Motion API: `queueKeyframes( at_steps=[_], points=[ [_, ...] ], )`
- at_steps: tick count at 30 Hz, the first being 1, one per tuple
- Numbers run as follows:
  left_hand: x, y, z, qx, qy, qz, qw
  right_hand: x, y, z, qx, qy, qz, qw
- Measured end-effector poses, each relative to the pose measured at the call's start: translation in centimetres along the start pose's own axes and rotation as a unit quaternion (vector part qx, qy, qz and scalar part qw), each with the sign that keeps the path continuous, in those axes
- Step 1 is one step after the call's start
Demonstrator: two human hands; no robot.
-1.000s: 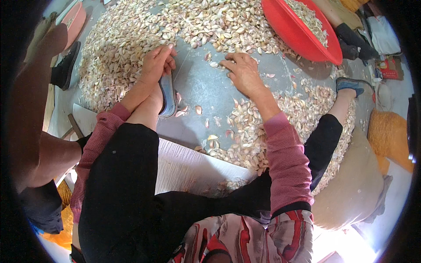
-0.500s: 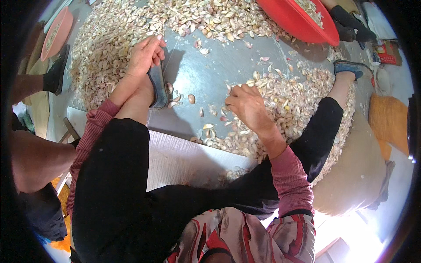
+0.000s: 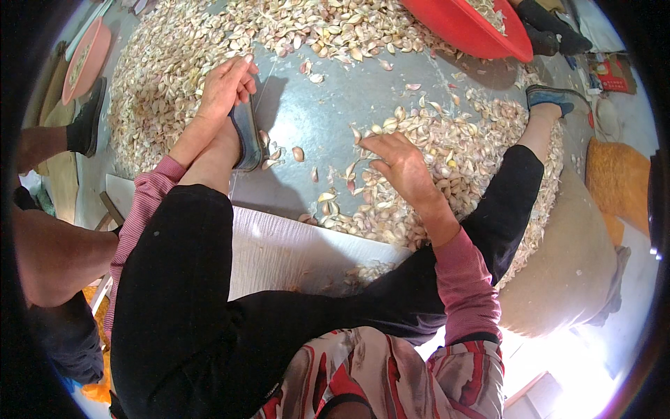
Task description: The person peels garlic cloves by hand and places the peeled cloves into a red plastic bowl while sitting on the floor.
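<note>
My right hand (image 3: 403, 167) is over the near garlic pile (image 3: 453, 167), its fingers stretched forward and the thumb apart. A single garlic clove (image 3: 356, 135) is at its fingertips, and I see nothing gripped in the hand. Beside the left pile of garlic cloves (image 3: 157, 91), my left hand (image 3: 227, 85) hangs above my left shoe (image 3: 247, 136), the forearm along my shin. Its fingers are loosely bent and slightly apart, with no object visible in them; the palm side is hidden. A few loose cloves (image 3: 298, 153) are scattered on the grey floor between my hands.
A red basin (image 3: 471, 31) stands at the far right, and a pink basin (image 3: 87, 59) at the far left. Another person's bare leg and dark shoe (image 3: 96, 119) are on my left. A pale board (image 3: 279, 241) lies between my legs; a full beige sack (image 3: 562, 258) is at my right.
My right hand has gone from curled, bunched fingers to straightened ones, the thumb moving away from them. The left hand keeps its pose. The whole view has shifted slightly.
</note>
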State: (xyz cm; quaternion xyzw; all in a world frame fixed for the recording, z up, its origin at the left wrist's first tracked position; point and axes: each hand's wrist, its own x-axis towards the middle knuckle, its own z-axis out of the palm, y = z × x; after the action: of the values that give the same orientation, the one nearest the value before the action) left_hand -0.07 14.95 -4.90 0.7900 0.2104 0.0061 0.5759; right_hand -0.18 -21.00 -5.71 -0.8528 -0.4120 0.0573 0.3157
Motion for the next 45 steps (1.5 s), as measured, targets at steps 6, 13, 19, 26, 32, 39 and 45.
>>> queueKeyframes(
  at_steps=[6,13,19,26,32,39,45],
  points=[
    [0.2,0.1,0.2,-0.002,-0.005,-0.002,1.0,0.1,1.1,1.7,-0.084,-0.003,-0.018,0.996],
    [0.2,0.0,-0.1,-0.001,-0.003,0.002,1.0,-0.8,0.4,-1.1,0.134,0.075,0.211,0.965],
    [0.0,0.0,-0.2,-0.013,-0.002,0.002,1.0,-2.4,0.1,-1.9,0.058,0.095,0.169,0.979],
    [0.0,0.4,0.4,-0.012,-0.001,0.001,1.0,-4.0,-0.4,-0.4,-0.158,-0.027,-0.015,0.987],
    [-0.2,0.2,-0.4,-0.022,0.003,-0.01,1.0,-3.3,-1.7,-1.7,-0.112,0.002,0.06,0.992],
    [0.4,-0.1,0.3,-0.021,-0.005,-0.004,1.0,-3.3,-4.0,3.6,-0.084,-0.004,-0.102,0.991],
    [0.3,-0.4,-0.3,-0.027,-0.009,-0.008,1.0,-2.3,-3.1,4.2,-0.032,-0.017,-0.049,0.998]
  ],
)
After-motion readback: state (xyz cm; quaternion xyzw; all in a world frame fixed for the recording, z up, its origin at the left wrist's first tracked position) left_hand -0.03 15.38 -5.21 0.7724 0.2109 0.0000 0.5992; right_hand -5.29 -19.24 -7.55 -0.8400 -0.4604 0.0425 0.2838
